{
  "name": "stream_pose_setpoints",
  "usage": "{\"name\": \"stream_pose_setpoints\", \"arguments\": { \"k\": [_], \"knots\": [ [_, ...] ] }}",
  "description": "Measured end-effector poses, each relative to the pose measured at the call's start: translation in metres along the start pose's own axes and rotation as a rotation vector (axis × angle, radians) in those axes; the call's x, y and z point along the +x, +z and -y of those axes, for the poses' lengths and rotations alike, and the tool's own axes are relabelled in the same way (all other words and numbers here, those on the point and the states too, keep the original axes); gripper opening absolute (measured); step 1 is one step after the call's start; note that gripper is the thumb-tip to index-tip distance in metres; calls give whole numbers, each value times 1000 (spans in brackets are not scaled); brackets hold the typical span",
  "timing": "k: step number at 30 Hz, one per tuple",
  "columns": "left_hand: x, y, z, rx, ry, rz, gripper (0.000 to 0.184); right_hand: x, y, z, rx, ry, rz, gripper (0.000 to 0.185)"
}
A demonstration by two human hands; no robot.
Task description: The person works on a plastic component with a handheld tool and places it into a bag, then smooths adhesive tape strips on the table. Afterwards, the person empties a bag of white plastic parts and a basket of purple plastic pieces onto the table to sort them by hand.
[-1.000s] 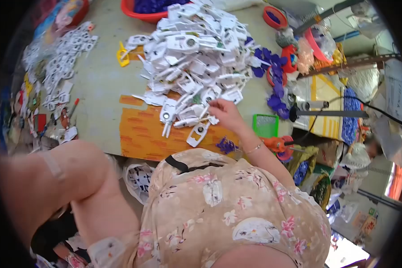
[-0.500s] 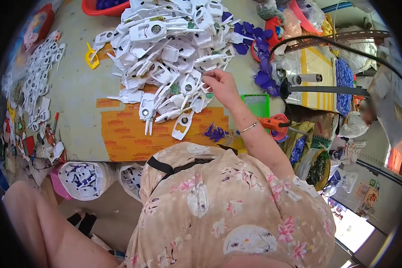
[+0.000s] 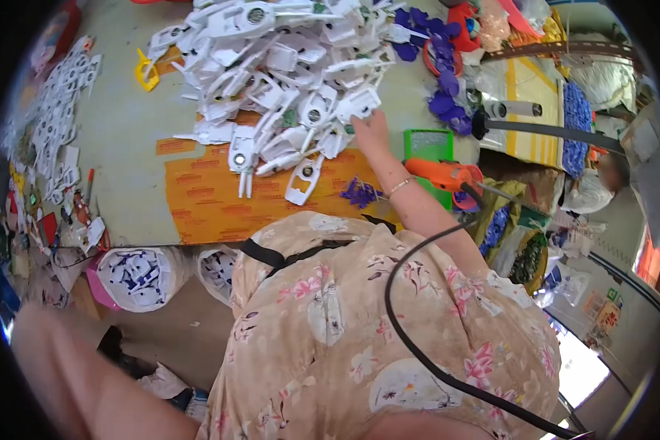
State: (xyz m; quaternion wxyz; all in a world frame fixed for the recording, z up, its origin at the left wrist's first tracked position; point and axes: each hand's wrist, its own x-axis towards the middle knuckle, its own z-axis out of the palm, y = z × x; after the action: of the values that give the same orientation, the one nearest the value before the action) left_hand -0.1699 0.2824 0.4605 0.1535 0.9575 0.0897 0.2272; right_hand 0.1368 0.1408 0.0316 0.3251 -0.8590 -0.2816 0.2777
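My right hand [image 3: 372, 132] is at the near right edge of a large heap of white plastic housings [image 3: 301, 55]. Its fingers are closed on the end of one white plastic housing [image 3: 358, 105], which lies over the others. Many pieces in the heap have a round metal disc and two thin prongs. Below the heap, a single housing with a cut-out [image 3: 303, 180] lies on orange tape [image 3: 220, 209]. My left arm [image 3: 88, 367] shows at the lower left, bent and blurred, with its hand outside the picture.
Beside my right forearm are a green tray [image 3: 429, 139] and an orange corded tool [image 3: 444, 173]; its black cord [image 3: 411, 341] crosses my front. Purple discs [image 3: 447, 95] lie farther right. A yellow piece [image 3: 147, 71] and more white housings [image 3: 59, 110] are leftward. Filled white sacks [image 3: 138, 279] stand below the table.
My right hand has shifted slightly right and now has a white housing in its fingers. The black cord has swung down across my front. My left arm has moved slightly.
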Motion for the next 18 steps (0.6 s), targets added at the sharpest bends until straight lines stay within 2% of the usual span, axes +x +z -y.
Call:
{"name": "stream_pose_setpoints", "arguments": {
  "k": [1,3,4,6,9,10,11,13,14,16,18],
  "knots": [
    [-1,3,1,7,-17,-2,63,1,4,-1,86,78,30,72],
    [-16,30,8,9,-113,-16,64,6,18,-15,55,-70,-51,79],
    [-28,50,11,29,-174,-14,65,9,19,-16,53,-56,-59,81],
    [-67,127,21,35,-364,6,66,13,23,-20,85,-48,-65,79],
    [-132,299,19,-19,-640,95,67,58,59,-94,404,-83,-19,71],
    [-143,345,10,-127,-744,-17,72,51,57,-83,433,3,2,67],
    [-156,381,6,-43,-687,210,85,42,47,-68,453,102,24,64],
    [-145,373,2,9,-624,345,78,14,20,-8,513,290,95,64],
    [-143,370,1,34,-586,418,74,16,23,-6,495,270,97,62],
    [-171,427,17,87,-547,125,52,17,25,-8,454,246,95,59],
    [-184,439,36,196,-474,122,51,14,23,1,548,328,148,56]
  ]
}}
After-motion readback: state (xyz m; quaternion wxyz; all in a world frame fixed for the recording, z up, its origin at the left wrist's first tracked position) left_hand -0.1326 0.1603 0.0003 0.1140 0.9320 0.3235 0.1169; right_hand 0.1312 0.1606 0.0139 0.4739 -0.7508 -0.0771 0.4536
